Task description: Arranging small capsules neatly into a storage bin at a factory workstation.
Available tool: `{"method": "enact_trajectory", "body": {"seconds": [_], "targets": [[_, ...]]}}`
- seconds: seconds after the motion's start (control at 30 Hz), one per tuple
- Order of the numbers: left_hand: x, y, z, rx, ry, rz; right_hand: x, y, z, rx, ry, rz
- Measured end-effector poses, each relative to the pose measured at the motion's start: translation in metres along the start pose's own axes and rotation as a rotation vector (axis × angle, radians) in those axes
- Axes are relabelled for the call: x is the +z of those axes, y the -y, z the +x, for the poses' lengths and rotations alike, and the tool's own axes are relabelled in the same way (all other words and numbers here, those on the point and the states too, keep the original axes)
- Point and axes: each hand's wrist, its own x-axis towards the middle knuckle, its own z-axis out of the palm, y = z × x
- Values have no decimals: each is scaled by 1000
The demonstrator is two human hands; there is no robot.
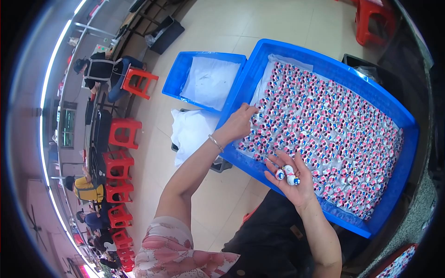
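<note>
A large blue tray (410, 139) lies in front of me, lined with white sheet. Rows of small round figurines (333, 134) in white, pink, blue and black cover most of it. My left hand (238, 123) reaches over the tray's left side, fingertips pinched together at the edge of the rows; what sits between them is hidden. Palm up over the near edge, my right hand (296, 183) cradles a few loose white figurines (290, 173) with blue parts, its fingers half curled around them.
A smaller blue tray (172, 76) with a white sheet adjoins the large one at left. Below it, white sheeting (192, 132) drapes over a dark crate. Red stools (124, 133) and seated people line a bench at far left. Another red stool (371, 21) stands at upper right.
</note>
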Motion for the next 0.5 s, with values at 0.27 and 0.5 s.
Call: {"method": "enact_trajectory", "body": {"seconds": [0.27, 0.5], "targets": [[11, 8, -11, -89, -31, -33, 0, -2, 1, 4, 13, -3], [16, 5, -8, -54, -46, -77, -1, 0, 0, -3, 17, 1]]}}
